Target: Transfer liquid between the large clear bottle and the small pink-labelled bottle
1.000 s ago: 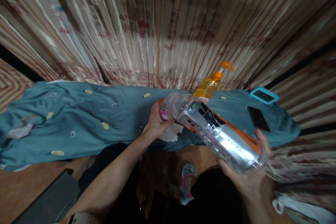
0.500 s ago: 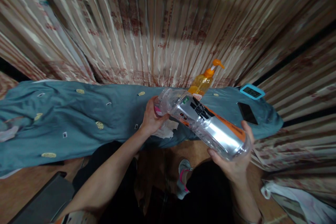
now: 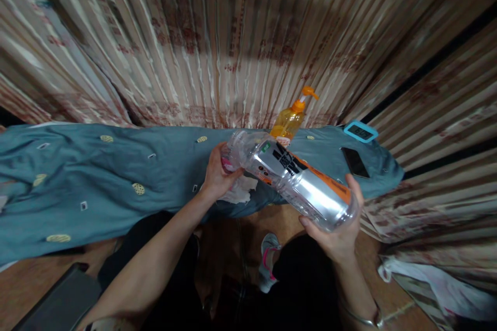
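My right hand [image 3: 337, 235] grips the base end of a large plastic bottle [image 3: 306, 183] with a silver, orange and black label. The bottle lies slantwise in the air, its narrower end toward my left hand [image 3: 217, 178]. My left fingers are wrapped round a clear plastic container [image 3: 229, 158] with pink on it, close against that narrower end. Whether the two touch, and what kind of container it is, I cannot make out. Below my left hand a crumpled white tissue [image 3: 240, 190] rests on the cloth.
A teal patterned cloth [image 3: 116, 176] covers the narrow surface. Behind the bottle stands an orange pump bottle [image 3: 289, 121]. A blue-framed digital clock [image 3: 361, 132] and a dark phone [image 3: 354, 162] lie at the right. Pleated curtains [image 3: 217, 41] hang behind. A dark grey box-like object [image 3: 58, 300] is at lower left.
The whole scene has shifted slightly left in view as the camera turned. Both hands keep their holds, and the bottle's tilt is nearly the same.
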Available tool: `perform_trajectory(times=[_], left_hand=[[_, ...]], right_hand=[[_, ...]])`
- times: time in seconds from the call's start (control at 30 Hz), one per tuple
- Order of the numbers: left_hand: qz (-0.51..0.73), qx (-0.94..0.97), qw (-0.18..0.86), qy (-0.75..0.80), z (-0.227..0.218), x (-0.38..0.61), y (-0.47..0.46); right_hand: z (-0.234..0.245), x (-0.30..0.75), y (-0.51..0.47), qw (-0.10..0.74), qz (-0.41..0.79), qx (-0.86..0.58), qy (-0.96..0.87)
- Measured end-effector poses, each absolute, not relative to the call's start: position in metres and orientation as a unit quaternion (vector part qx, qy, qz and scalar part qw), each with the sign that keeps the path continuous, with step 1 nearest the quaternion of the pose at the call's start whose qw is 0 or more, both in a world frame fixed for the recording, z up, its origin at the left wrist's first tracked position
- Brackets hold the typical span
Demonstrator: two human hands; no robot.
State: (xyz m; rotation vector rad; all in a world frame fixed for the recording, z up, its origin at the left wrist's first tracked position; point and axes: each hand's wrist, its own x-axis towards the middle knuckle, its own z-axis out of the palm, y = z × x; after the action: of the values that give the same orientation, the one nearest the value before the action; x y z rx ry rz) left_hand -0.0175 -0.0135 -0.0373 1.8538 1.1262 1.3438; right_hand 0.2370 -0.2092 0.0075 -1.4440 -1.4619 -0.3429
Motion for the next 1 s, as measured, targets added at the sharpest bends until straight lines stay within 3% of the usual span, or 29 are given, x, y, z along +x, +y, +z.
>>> perform_trajectory(times=[0.47,1.0], left_hand=[[0.505,0.683,0.294,0.438,-0.034,-0.012,-0.022],[0.505,0.686,0.293,0.435,-0.034,-0.013,-0.021]], right_hand=[[0.005,0.238,-0.22,0.526,-0.095,-0.615,-0.58],[0.01,0.234,-0.216,0.53,-0.121,-0.587,-0.6]])
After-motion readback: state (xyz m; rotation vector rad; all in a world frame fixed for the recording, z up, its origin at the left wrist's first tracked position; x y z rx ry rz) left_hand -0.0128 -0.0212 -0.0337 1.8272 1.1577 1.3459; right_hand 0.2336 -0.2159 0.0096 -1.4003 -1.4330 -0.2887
